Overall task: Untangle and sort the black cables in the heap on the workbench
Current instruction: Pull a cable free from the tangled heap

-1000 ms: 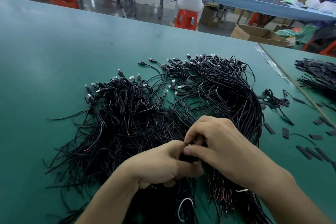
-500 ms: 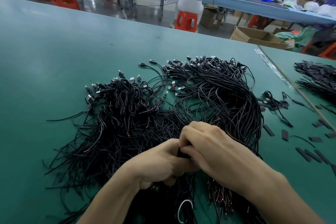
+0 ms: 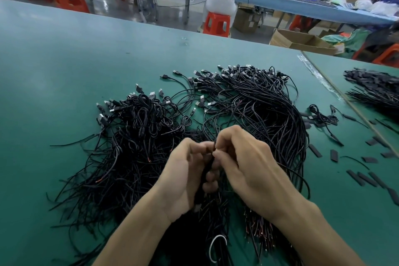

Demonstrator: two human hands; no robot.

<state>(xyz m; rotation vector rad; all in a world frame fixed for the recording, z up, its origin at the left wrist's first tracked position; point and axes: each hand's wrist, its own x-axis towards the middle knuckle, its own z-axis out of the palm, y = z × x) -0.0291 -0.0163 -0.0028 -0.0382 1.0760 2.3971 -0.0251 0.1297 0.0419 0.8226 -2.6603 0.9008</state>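
Both hands meet over the near edge of the heap (image 3: pixel 146 127), which is spread mid-desk (image 3: pixel 64 60), plug ends mostly on the far side. Right hand (image 3: pixel 248 170) pinches a black cable (image 3: pixel 207 170) between thumb and forefinger. Left hand (image 3: pixel 183 175) has its fingers curled round the same strand lower down (motion blur, exact grip unclear). Short black sleeve pieces (image 3: pixel 334 154) are scattered to the right. A second pile (image 3: pixel 375 90) lies far right, well apart. A white loop (image 3: pixel 216 244) sits in the cables at the near edge.

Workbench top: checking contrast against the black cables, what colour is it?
The workbench is plain teal green, clearest in the head view.
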